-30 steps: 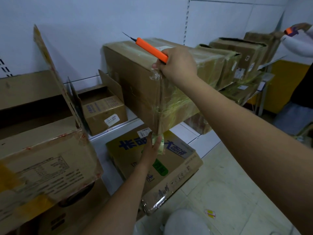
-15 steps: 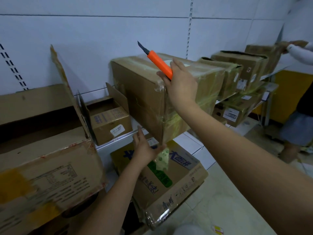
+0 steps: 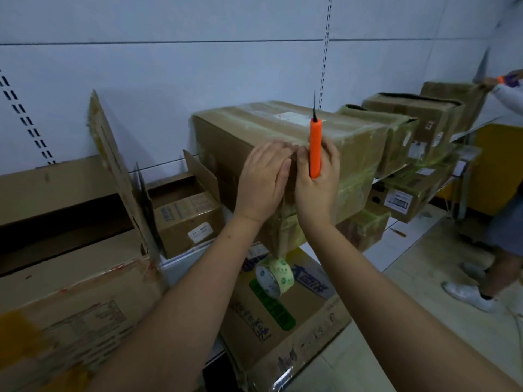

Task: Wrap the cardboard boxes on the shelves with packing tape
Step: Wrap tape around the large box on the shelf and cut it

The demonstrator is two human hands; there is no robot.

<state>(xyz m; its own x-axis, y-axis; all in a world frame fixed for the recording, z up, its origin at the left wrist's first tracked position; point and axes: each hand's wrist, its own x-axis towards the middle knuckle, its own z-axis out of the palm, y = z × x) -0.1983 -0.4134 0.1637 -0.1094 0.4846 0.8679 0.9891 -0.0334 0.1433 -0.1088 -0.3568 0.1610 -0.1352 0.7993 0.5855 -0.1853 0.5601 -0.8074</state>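
Note:
A large cardboard box (image 3: 243, 131), wrapped in clear tape, stands on the shelf in the middle. My left hand (image 3: 261, 179) lies flat with straight fingers against its near corner, pressing the tape. My right hand (image 3: 317, 185) is beside it on the same corner and grips an orange utility knife (image 3: 315, 148), blade pointing up. A roll of packing tape (image 3: 274, 277) hangs below the box on a strip of tape (image 3: 280, 236) that runs down from the corner.
A small open box (image 3: 186, 216) sits left of the big one, with larger open cartons (image 3: 70, 292) at far left. A printed box (image 3: 283, 329) lies below. More taped boxes (image 3: 418, 125) line the shelf to the right, where another person (image 3: 509, 210) stands.
My left hand rose from under the box to its near corner, letting the tape roll hang. The knife in my right hand swung upright.

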